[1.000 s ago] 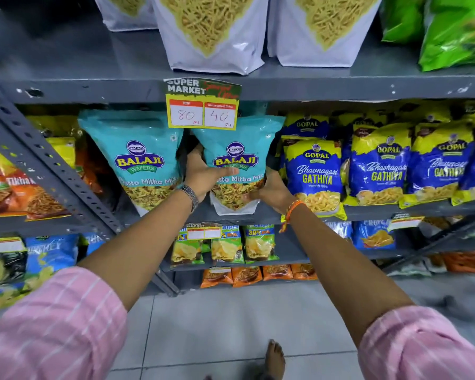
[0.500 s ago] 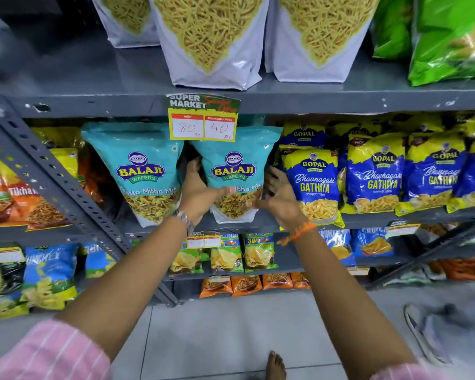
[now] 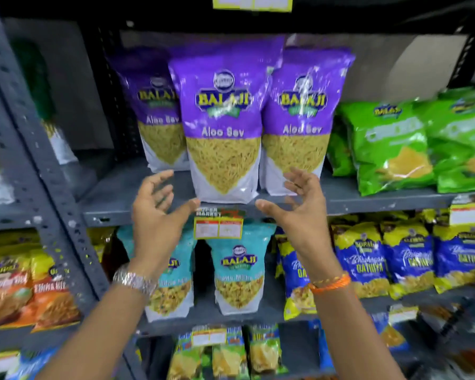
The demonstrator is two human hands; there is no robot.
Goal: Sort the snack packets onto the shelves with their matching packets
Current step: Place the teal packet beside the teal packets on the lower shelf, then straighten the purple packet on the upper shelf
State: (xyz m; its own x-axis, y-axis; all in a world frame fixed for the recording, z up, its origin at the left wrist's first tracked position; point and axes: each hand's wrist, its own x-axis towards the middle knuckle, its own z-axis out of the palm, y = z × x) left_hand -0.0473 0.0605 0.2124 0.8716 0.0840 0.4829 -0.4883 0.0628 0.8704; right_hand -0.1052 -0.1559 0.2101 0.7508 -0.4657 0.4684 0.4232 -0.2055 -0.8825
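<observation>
Three purple Balaji Aloo Sev packets stand upright on the upper grey shelf [image 3: 115,207]; the middle packet [image 3: 222,119] stands foremost, with one behind to the left [image 3: 155,105] and one to the right [image 3: 302,116]. My left hand [image 3: 157,212] and my right hand [image 3: 299,207] hover empty with fingers spread, just below and either side of the middle packet's base, not touching it. On the shelf below stand two teal Balaji Khatta Mitha packets [image 3: 237,270], the left one [image 3: 173,281] partly hidden by my left wrist.
Green packets [image 3: 390,144] fill the upper shelf's right. Blue-yellow Gopal Gathiya packets [image 3: 368,261] sit right of the teal ones; orange packets [image 3: 39,292] lie at left. A price tag [image 3: 218,224] hangs on the shelf edge. A slanted grey upright [image 3: 47,174] runs down the left.
Both hands have let go of the right teal packet, which stands on the lower shelf, and have risen open towards the purple packets. The view has tilted up.
</observation>
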